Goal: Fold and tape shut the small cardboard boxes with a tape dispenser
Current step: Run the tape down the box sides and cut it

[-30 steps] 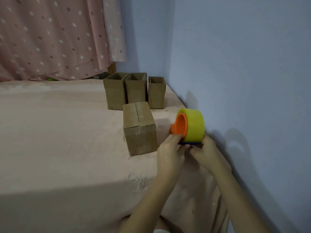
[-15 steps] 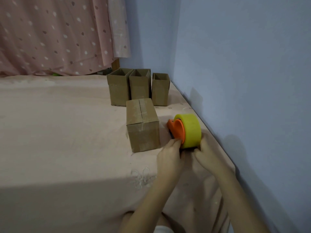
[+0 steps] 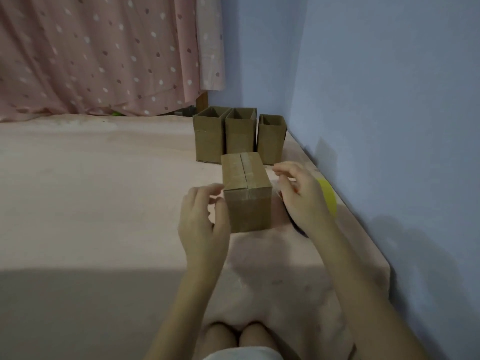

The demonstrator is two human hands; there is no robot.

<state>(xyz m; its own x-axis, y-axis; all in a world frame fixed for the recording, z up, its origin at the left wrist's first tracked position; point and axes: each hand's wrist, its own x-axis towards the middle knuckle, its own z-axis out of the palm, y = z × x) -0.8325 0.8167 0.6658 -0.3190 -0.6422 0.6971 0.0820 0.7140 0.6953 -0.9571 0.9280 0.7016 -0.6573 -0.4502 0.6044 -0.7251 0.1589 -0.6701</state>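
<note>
Head camera view, looking down at a pink bedsheet [image 3: 104, 190] beside a blue wall [image 3: 389, 100]. At centre lies one closed box [image 3: 246, 193], clear tape along its top seam and over the near edge; it looks finished. The left hand [image 3: 205, 219], at nine o'clock from it, is spread, thumb touching the box's left side. The right hand [image 3: 301, 196], at three o'clock, hovers spread and holds nothing. Just behind it, the yellow tape dispenser [image 3: 328, 198] rests on the sheet. At twelve o'clock, three open boxes [image 3: 240, 136] stand upright in a row, tops unfolded and untaped; I cannot tell their contents. By my judgement, one box is done, three remain.
</note>
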